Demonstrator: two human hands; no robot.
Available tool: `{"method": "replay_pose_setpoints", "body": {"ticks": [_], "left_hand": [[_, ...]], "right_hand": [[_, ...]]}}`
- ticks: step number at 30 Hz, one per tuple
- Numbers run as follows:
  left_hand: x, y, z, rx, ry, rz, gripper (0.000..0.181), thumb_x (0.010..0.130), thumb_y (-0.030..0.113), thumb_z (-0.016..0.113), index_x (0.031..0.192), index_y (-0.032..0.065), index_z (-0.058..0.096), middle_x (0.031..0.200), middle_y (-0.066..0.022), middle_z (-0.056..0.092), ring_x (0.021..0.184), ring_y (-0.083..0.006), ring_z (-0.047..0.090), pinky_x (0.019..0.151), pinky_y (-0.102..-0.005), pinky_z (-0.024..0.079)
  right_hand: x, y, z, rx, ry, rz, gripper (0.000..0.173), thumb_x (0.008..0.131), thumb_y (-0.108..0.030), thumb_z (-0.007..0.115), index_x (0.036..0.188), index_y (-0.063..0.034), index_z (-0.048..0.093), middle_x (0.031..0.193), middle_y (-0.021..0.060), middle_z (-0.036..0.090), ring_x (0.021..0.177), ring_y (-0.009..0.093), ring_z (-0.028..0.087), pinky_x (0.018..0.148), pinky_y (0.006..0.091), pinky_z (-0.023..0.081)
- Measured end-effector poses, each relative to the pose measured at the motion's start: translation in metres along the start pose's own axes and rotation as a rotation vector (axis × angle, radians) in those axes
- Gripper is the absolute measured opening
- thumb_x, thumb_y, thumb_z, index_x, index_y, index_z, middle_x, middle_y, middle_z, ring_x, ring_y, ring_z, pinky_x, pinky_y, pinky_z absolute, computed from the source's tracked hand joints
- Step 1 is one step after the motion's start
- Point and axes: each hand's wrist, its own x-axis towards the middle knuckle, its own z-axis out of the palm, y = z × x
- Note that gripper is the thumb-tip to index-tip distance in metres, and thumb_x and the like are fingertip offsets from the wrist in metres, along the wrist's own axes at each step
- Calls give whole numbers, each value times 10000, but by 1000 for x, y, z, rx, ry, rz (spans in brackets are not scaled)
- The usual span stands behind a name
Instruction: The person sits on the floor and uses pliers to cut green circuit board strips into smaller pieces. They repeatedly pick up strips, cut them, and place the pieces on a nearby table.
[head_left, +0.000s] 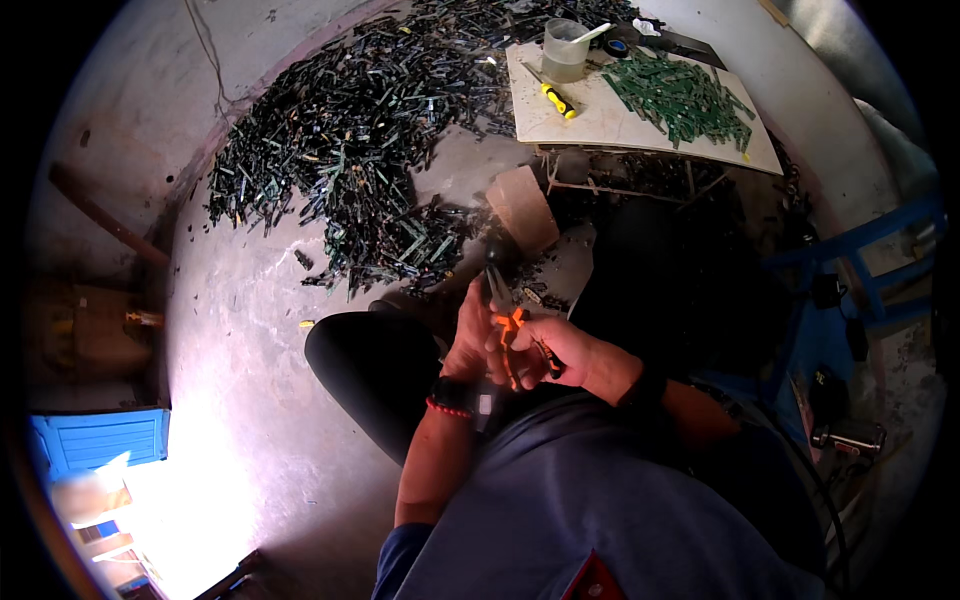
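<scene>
My right hand (562, 345) is closed around a pair of pliers (511, 322) with orange and black handles. The metal jaws point away from me, towards the floor. Close against the pliers' left side is my left hand (471, 326), its fingers partly hidden by the tool. Whether it pinches a small piece at the jaws is too dark to tell. Beyond the jaws, a brown cardboard piece (525, 208) leans over the floor. A large heap of dark, narrow circuit-board strips (360, 142) spreads ahead and to the left.
A low white-topped table (600, 133) carries a plastic cup of liquid (564, 64), a yellow-black screwdriver (558, 100), a tape roll (616, 48) and a pile of green strips (679, 97). A blue chair frame (877, 262) stands right. Bright light falls on the floor, lower left.
</scene>
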Motion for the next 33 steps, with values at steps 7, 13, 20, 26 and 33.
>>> {"method": "replay_pose_setpoints", "body": {"ticks": [7, 13, 20, 26, 33], "left_hand": [[17, -7, -39, -30, -153, -75, 418, 940, 489, 393, 713, 140, 440, 544, 38, 349, 406, -91, 283, 359, -228, 238], [24, -10, -43, 12, -124, -54, 414, 929, 495, 405, 751, 127, 464, 602, 22, 382, 431, -99, 304, 369, -227, 232], [9, -8, -27, 248, 58, 104, 468, 932, 513, 378, 713, 106, 453, 572, 8, 375, 423, -102, 295, 380, -238, 237], [5, -5, -21, 80, -52, -85, 537, 942, 529, 326, 579, 134, 366, 465, 23, 274, 392, -115, 260, 393, -250, 210], [8, -8, -23, 180, -23, -12, 478, 951, 476, 350, 645, 116, 421, 500, 21, 312, 401, -113, 292, 401, -238, 252]], "right_hand": [[-16, -16, -3, -224, -18, 76, 475, 757, -93, 463, 1227, -24, 442, 944, 157, 611, 780, 282, 637, 492, 293, 501], [-19, -19, -5, -214, -28, 103, 455, 752, -82, 461, 1202, -14, 463, 949, 170, 615, 795, 289, 642, 512, 300, 525], [-22, -14, 0, -110, -85, 64, 331, 747, -85, 469, 1062, -1, 529, 904, 167, 619, 768, 272, 635, 495, 277, 498], [-29, -20, -13, -169, -117, 99, 318, 725, -97, 487, 1024, -7, 547, 878, 173, 618, 732, 252, 623, 488, 267, 480], [-26, -13, -10, -69, -38, 72, 347, 746, -81, 479, 1077, 3, 541, 896, 172, 627, 758, 283, 648, 494, 286, 516]]}}
